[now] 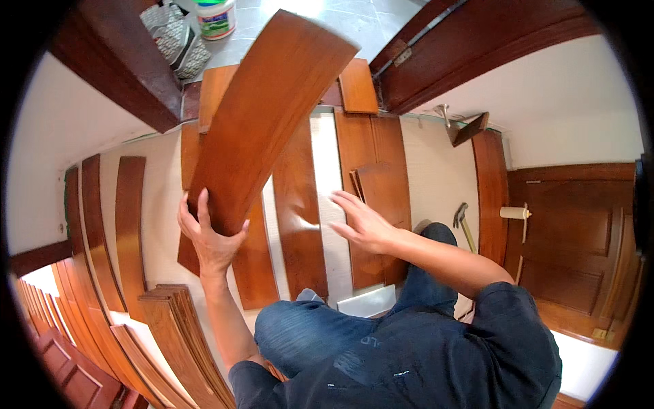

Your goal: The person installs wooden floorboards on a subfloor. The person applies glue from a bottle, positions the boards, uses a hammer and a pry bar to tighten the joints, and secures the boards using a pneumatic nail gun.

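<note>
My left hand (212, 235) grips the lower end of a long reddish-brown floorboard (276, 102), fingers at one edge and thumb at the other. The board is raised and tilted, its far end up toward the doorway. To its right, my right hand (364, 221) is open and holds nothing, fingers stretched left above the floor. Several other floorboards (300, 225) lie lengthwise beneath, with pale strips between some of them. Close to my right fingertips is a narrow piece of wood (357, 186) on the boards.
A hammer (464, 225) lies right of my knee. Stacked boards (167, 320) and loose planks (129, 218) are at left. Beyond the dark door frame (116, 61) stand a white tub (216, 19) and a patterned bag (176, 41). A brown door (569, 238) is at right.
</note>
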Motion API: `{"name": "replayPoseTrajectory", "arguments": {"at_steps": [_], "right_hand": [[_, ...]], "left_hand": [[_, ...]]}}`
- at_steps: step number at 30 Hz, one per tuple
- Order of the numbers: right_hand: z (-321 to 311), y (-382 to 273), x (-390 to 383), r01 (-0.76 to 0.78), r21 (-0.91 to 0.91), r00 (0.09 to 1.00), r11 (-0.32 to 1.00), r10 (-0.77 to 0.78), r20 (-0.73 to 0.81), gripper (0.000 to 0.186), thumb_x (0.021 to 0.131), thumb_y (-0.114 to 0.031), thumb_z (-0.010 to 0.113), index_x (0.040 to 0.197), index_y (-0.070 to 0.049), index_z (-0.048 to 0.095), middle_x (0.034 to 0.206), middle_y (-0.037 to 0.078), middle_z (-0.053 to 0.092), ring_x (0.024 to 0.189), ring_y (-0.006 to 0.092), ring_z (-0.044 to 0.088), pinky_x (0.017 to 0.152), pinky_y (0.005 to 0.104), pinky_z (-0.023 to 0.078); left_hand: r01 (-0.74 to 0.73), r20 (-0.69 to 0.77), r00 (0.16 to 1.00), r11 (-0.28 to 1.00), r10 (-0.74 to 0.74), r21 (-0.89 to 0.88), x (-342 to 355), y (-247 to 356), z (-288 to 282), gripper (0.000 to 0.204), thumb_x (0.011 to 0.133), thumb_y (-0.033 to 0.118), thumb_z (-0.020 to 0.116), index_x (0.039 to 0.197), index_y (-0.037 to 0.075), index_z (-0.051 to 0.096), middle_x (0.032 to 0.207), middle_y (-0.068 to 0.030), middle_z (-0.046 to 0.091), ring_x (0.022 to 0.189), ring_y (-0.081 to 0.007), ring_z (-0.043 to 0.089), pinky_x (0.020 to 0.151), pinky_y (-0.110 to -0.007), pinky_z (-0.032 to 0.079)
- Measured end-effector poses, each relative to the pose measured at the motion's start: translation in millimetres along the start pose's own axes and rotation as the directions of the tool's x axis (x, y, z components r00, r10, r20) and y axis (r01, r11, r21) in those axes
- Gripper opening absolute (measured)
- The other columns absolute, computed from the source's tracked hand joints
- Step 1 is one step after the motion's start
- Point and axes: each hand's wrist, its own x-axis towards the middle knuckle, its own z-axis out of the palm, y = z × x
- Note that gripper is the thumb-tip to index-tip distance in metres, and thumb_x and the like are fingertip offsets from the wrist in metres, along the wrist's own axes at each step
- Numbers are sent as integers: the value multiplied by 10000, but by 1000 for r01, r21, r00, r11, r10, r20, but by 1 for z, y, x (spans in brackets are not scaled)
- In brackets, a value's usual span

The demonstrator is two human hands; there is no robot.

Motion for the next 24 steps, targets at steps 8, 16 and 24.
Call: {"name": "replayPoseTrajectory", "arguments": {"at_steps": [8, 16, 24], "right_hand": [[-27, 182, -214, -725, -322, 689, 609, 628, -363, 730, 951, -420, 634, 1489, 11, 392, 1545, 345, 328, 1372, 516, 403, 1158, 526, 353], [8, 185, -225, -859, -363, 471, 362, 835, -283, 876, 967, -582, 537, 1581, -33, 239, 1600, 342, 200, 1468, 515, 230, 1163, 643, 233], [11, 221, -262, -840, -296, 541, 454, 742, -396, 848, 951, -551, 579, 1549, -24, 288, 1573, 335, 252, 1435, 506, 276, 1157, 632, 252]], "left_hand": [[180, 190, 958, 967, -214, 183, -61, -16, 76, 1067, 595, 346, 930, 1522, 272, 405, 1493, -288, 300, 1387, -451, 306, 1166, -593, 224], [149, 187, 954, 913, -233, 379, -87, -21, 107, 1069, 614, 422, 925, 1527, 283, 387, 1494, -303, 321, 1406, -445, 312, 1163, -604, 220], [175, 230, 912, 830, -339, 530, -106, -14, 128, 1118, 657, 505, 900, 1575, 245, 316, 1517, -312, 304, 1442, -438, 295, 1173, -638, 213]]}}
